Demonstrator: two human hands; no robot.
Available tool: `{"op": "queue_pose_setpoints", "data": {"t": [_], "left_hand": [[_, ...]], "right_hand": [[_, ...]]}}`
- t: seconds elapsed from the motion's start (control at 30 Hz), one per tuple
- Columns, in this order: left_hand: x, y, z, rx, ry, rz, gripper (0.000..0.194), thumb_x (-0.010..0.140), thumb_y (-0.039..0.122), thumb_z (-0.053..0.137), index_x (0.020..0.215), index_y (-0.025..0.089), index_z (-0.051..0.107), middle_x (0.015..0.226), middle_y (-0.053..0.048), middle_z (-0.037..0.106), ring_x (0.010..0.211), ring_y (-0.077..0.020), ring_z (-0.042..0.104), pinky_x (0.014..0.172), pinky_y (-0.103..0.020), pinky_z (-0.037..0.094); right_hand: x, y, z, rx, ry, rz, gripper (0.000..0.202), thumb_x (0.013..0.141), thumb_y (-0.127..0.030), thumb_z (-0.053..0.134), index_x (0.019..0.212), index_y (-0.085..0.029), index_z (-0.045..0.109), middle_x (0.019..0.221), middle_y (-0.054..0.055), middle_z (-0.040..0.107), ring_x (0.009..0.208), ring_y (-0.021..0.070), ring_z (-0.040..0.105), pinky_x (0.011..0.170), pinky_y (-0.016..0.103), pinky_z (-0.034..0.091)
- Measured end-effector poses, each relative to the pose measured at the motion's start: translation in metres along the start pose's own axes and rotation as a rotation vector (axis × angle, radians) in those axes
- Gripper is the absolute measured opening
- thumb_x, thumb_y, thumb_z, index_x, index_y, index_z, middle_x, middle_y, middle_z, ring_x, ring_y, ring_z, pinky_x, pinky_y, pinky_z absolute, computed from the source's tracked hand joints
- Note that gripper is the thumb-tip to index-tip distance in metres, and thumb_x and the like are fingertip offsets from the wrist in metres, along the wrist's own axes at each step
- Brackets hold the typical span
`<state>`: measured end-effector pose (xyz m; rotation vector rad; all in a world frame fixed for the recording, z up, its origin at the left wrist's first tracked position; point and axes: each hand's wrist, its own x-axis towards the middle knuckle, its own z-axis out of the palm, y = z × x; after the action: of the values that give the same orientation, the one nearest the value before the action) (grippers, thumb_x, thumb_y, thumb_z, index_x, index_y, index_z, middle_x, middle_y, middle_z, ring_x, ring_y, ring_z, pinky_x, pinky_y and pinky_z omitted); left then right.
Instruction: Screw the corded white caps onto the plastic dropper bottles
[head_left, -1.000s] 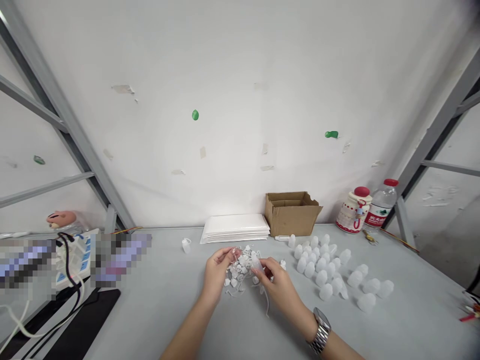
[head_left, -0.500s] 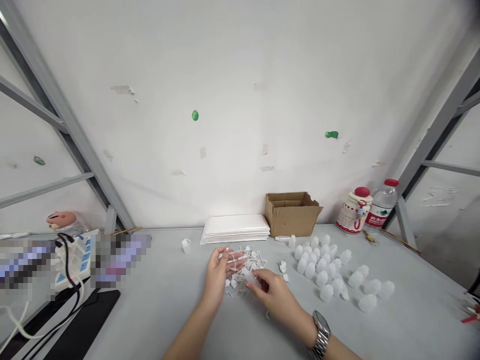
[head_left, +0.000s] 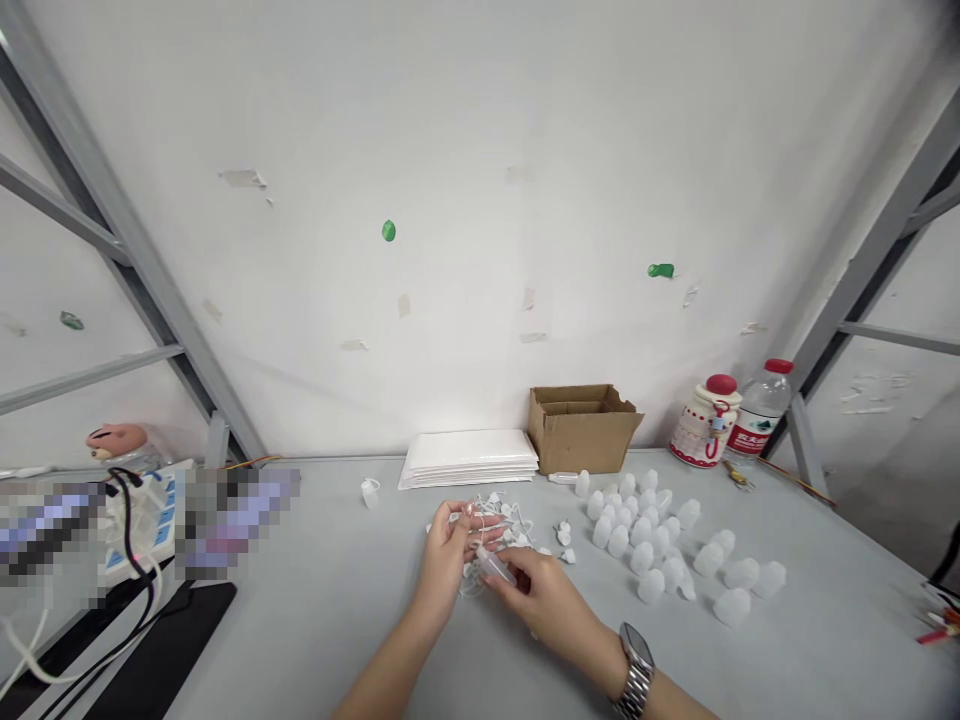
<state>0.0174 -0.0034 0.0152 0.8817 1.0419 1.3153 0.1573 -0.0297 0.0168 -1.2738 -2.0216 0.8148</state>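
Observation:
Near the middle of the grey table, my right hand (head_left: pixel 536 590) grips a small translucent cup-like piece (head_left: pixel 496 568) between thumb and fingers. My left hand (head_left: pixel 452 545) pinches a thin white cord (head_left: pixel 484 525) that runs down to the top of that piece. Under and behind both hands lies a tangle of white corded parts (head_left: pixel 517 525), partly hidden by the fingers. Right of them, many frosted translucent pieces (head_left: pixel 643 527) stand in a loose cluster. A single piece with a cord loop (head_left: pixel 370 493) stands apart on the left.
White flat sheets (head_left: pixel 469 458) are stacked by the wall beside an open cardboard box (head_left: pixel 583 438). A decorated jar (head_left: pixel 705 425) and a water bottle (head_left: pixel 761 410) stand at the back right. A power strip (head_left: pixel 161 520) with cables and a black pad (head_left: pixel 169 650) are on the left.
My left hand has moved slightly right, closer to my right hand. The translucent piece has shifted a little left and is now tilted under the left fingers, with the cord at its top.

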Motion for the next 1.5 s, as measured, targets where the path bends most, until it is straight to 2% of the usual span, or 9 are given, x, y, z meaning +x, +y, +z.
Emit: {"op": "queue_pose_setpoints", "data": {"t": [0.3, 0.57, 0.7, 0.83, 0.93, 1.1, 1.2, 1.3, 1.5], "left_hand": [[-0.002, 0.007, 0.004, 0.04, -0.123, 0.035, 0.049, 0.057, 0.041, 0.075, 0.098, 0.017, 0.061, 0.088, -0.01, 0.073, 0.092, -0.0269, 0.066, 0.087, -0.039, 0.047], [0.001, 0.004, 0.0, 0.2, -0.118, 0.035, 0.037, 0.066, 0.047, 0.066, 0.083, 0.016, 0.073, 0.095, -0.011, 0.072, 0.099, -0.0302, 0.061, 0.094, -0.042, 0.04], [0.0, 0.005, 0.001, 0.198, -0.122, 0.025, 0.044, 0.068, 0.054, 0.062, 0.081, 0.014, 0.073, 0.091, -0.012, 0.073, 0.096, -0.0307, 0.062, 0.092, -0.042, 0.04], [-0.001, 0.004, -0.001, 0.111, -0.175, 0.016, 0.037, 0.069, 0.046, 0.065, 0.089, 0.015, 0.071, 0.092, -0.01, 0.073, 0.094, -0.0277, 0.063, 0.088, -0.038, 0.043], [-0.001, 0.005, -0.002, 0.098, -0.182, 0.014, 0.029, 0.067, 0.04, 0.069, 0.084, 0.016, 0.071, 0.092, -0.01, 0.073, 0.094, -0.0271, 0.063, 0.086, -0.037, 0.044], [-0.002, 0.004, -0.001, 0.087, -0.122, 0.051, 0.025, 0.067, 0.039, 0.07, 0.079, 0.018, 0.068, 0.089, -0.008, 0.073, 0.091, -0.0262, 0.064, 0.083, -0.037, 0.044], [-0.002, 0.004, 0.001, 0.04, -0.123, 0.054, 0.025, 0.066, 0.04, 0.07, 0.073, 0.016, 0.068, 0.09, -0.01, 0.073, 0.095, -0.0277, 0.062, 0.086, -0.038, 0.042], [-0.004, 0.006, 0.002, -0.008, -0.186, 0.025, 0.024, 0.066, 0.037, 0.072, 0.076, 0.016, 0.07, 0.098, -0.011, 0.071, 0.104, -0.0285, 0.058, 0.093, -0.038, 0.038], [-0.011, 0.016, 0.005, -0.163, -0.36, -0.074, 0.036, 0.069, 0.028, 0.069, 0.103, 0.017, 0.067, 0.118, -0.011, 0.063, 0.119, -0.029, 0.047, 0.1, -0.038, 0.032]], "right_hand": [[0.004, 0.006, 0.002, 0.049, 0.068, 0.091, 0.022, 0.082, -0.033, 0.051, 0.074, -0.017, 0.063, 0.059, -0.002, 0.053, 0.055, 0.0133, 0.043, 0.054, 0.024, 0.031], [0.004, 0.007, 0.002, 0.206, 0.103, 0.073, 0.018, 0.08, -0.032, 0.055, 0.082, -0.017, 0.064, 0.064, 0.0, 0.057, 0.059, 0.015, 0.046, 0.057, 0.025, 0.035], [0.007, 0.009, 0.003, 0.398, 0.07, 0.1, 0.022, 0.083, -0.035, 0.05, 0.081, -0.017, 0.062, 0.061, -0.001, 0.055, 0.055, 0.0141, 0.047, 0.054, 0.025, 0.036], [0.011, 0.013, 0.005, 0.513, 0.057, 0.128, 0.022, 0.082, -0.034, 0.051, 0.082, -0.016, 0.062, 0.062, -0.001, 0.054, 0.052, 0.0132, 0.047, 0.051, 0.025, 0.038], [0.011, 0.014, 0.006, 0.559, 0.062, 0.139, 0.017, 0.079, -0.03, 0.054, 0.084, -0.015, 0.062, 0.064, -0.001, 0.055, 0.053, 0.0137, 0.049, 0.054, 0.027, 0.041], [0.006, 0.011, 0.008, 0.471, 0.11, 0.084, 0.022, 0.075, -0.021, 0.057, 0.095, -0.015, 0.062, 0.071, 0.001, 0.061, 0.064, 0.0173, 0.055, 0.064, 0.029, 0.044], [0.004, 0.011, 0.008, 0.368, 0.197, 0.059, 0.02, 0.074, -0.02, 0.059, 0.092, -0.015, 0.064, 0.074, 0.004, 0.064, 0.067, 0.0187, 0.056, 0.066, 0.03, 0.044], [0.005, 0.01, 0.005, 0.311, 0.273, 0.036, 0.019, 0.073, -0.023, 0.061, 0.09, -0.016, 0.065, 0.077, 0.004, 0.066, 0.069, 0.0191, 0.056, 0.067, 0.029, 0.044], [0.005, 0.005, -0.002, 0.278, 0.303, 0.044, 0.02, 0.078, -0.028, 0.058, 0.092, -0.017, 0.065, 0.081, 0.005, 0.067, 0.07, 0.0185, 0.056, 0.067, 0.028, 0.044]]}}
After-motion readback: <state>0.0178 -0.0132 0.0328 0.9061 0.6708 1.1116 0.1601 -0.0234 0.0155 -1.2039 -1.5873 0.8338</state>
